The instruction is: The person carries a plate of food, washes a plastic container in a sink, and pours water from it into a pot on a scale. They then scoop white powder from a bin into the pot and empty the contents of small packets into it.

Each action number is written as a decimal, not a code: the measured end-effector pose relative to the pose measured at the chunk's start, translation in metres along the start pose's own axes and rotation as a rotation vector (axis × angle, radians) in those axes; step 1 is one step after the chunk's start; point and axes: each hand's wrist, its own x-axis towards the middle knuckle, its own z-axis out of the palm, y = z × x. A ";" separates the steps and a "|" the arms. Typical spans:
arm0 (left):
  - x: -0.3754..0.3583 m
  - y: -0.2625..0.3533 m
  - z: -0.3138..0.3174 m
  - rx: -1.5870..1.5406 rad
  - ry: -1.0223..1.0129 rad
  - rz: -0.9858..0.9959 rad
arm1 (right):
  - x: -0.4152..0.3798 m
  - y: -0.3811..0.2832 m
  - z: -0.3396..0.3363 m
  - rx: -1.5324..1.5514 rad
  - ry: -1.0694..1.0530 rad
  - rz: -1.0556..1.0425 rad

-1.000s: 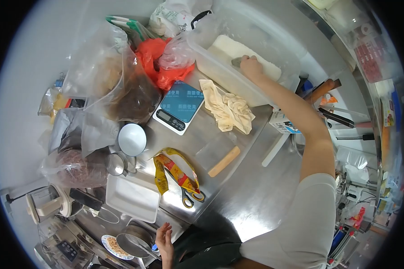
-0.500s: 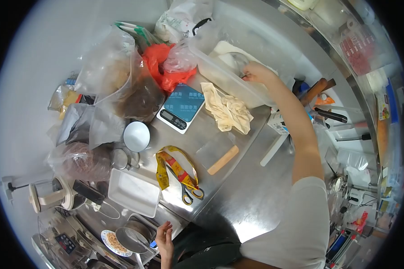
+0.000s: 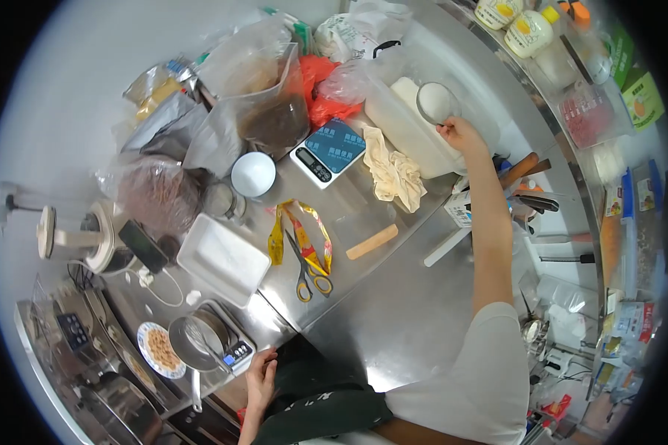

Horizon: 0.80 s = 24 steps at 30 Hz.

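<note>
My right hand (image 3: 462, 135) grips the handle of a small round sieve (image 3: 436, 102) that has a white powder in it. The sieve is above a long translucent bin (image 3: 393, 122), where more white material shows. Close to the bin lie a crumpled cream cloth (image 3: 395, 174) and a kitchen scale (image 3: 328, 152) with a blue top. My left hand (image 3: 260, 378) is low by the counter edge, fingers loosely bent and holding nothing visible. Beside it, a saucepan (image 3: 189, 345) with a whisk-like utensil stands on another scale (image 3: 237, 354).
Scissors (image 3: 304, 271) and yellow-red packaging strip (image 3: 321, 237) lie mid-counter, near a wooden-handled scraper (image 3: 372, 242). A white tray (image 3: 223, 259), a white bowl (image 3: 253, 174), and a plate of nuts (image 3: 161, 350) are at left. Filled plastic bags (image 3: 274, 119) crowd the back. Knives (image 3: 538, 202) stand at right.
My right hand has raised the sieve, and its white contents now show plainly. The view has shifted, bringing more of the saucepan and its scale into sight beside my left hand.
</note>
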 end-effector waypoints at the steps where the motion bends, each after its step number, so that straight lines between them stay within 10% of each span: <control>1: -0.004 -0.003 0.000 -0.012 -0.008 0.023 | -0.008 -0.003 0.008 -0.015 0.027 -0.025; 8: -0.042 -0.022 -0.011 0.302 0.000 0.213 | -0.039 -0.009 0.030 -0.332 -0.434 -0.240; 24: -0.035 -0.112 -0.023 0.895 0.289 0.295 | -0.389 0.304 0.214 -0.557 -0.767 0.173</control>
